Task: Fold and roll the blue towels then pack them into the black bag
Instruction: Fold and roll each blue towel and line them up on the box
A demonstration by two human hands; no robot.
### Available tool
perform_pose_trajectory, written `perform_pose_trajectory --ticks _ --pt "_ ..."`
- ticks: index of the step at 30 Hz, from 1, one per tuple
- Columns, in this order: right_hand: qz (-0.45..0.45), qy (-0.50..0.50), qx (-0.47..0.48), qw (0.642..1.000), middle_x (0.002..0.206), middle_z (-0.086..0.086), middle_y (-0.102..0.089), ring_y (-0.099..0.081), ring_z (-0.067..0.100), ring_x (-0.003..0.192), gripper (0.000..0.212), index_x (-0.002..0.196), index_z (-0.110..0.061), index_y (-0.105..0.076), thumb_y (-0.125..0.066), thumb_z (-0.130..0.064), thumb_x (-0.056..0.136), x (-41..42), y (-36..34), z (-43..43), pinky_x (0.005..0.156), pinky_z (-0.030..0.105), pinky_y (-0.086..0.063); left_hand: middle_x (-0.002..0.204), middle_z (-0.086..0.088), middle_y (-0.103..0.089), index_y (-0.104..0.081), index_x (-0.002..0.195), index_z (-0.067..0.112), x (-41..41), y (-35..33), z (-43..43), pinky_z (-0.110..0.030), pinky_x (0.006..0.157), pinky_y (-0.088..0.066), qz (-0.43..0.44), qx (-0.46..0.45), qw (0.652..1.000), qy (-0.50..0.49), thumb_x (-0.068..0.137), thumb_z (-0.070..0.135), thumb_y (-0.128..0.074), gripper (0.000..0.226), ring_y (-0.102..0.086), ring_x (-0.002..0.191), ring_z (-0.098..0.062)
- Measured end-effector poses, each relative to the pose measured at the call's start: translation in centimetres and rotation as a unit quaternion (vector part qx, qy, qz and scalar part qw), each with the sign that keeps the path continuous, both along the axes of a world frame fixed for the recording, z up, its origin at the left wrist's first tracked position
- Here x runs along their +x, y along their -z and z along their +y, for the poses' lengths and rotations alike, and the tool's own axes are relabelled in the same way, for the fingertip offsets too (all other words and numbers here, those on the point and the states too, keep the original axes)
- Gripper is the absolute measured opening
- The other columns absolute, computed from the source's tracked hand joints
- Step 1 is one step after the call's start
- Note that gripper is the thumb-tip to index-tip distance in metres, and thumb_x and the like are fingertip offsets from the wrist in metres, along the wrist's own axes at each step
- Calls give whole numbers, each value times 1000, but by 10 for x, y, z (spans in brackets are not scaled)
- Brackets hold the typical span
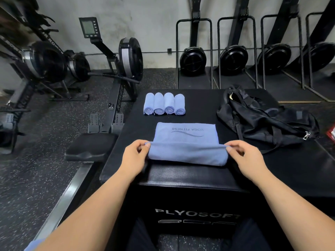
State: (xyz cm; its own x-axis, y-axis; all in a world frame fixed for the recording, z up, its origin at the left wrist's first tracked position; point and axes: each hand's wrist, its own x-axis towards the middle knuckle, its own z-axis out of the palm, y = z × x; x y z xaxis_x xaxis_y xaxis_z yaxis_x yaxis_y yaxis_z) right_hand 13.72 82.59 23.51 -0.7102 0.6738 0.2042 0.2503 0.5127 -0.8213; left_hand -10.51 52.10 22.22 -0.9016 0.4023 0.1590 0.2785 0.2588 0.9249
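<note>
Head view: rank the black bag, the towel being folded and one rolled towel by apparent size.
1. black bag
2. towel being folded; nearer the camera, so the margin is unsure
3. leftmost rolled towel, clearly smallest

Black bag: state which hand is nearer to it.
Right. The right hand pinches the blue towel at the end nearer the black bag; the left hand pinches its opposite end, farther off.

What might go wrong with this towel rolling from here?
The left hand and right hand pinch only the fold ends of the blue cloth towel, so its middle may sag and roll unevenly. The four rolled blue towels lie loose and may unroll when lifted. The slumped black fabric bag may need holding open.
</note>
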Motion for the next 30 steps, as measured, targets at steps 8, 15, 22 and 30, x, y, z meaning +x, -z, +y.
perform_pose_trajectory --ticks 8,15,22,30 --pt "-22 59 0 998 84 -4 -70 -60 17 79 24 100 -34 -70 -58 -14 98 -65 5 17 70 30 -42 76 4 -66 -65 116 33 -28 -4 39 -19 64 -45 -3 -36 999 -13 101 16 -63 23 -53 59 -1" --pt "-87 11 47 995 108 -8 -72 -62 9 96 21 104 -27 -80 -70 -12 93 -59 43 5 87 22 -39 118 14 -73 -75 121 32 -22 30 38 -29 102 -48 61 -187 979 54 91 23 -76 31 -66 105 -9" --pt "-78 34 54 995 103 -13 -70 -66 9 92 28 96 -26 -80 -71 -4 81 -43 42 -17 82 20 -42 108 27 -68 -75 117 40 -1 28 20 -15 86 -43 88 -211 973 39 88 37 -78 29 -58 94 3" --pt "-74 41 47 995 96 -18 -72 -64 -1 88 29 85 -36 -77 -71 -8 84 5 42 -39 82 13 -46 83 28 -69 -78 110 40 30 31 -19 -13 70 -45 31 -154 986 64 92 25 -77 24 -56 62 -5"
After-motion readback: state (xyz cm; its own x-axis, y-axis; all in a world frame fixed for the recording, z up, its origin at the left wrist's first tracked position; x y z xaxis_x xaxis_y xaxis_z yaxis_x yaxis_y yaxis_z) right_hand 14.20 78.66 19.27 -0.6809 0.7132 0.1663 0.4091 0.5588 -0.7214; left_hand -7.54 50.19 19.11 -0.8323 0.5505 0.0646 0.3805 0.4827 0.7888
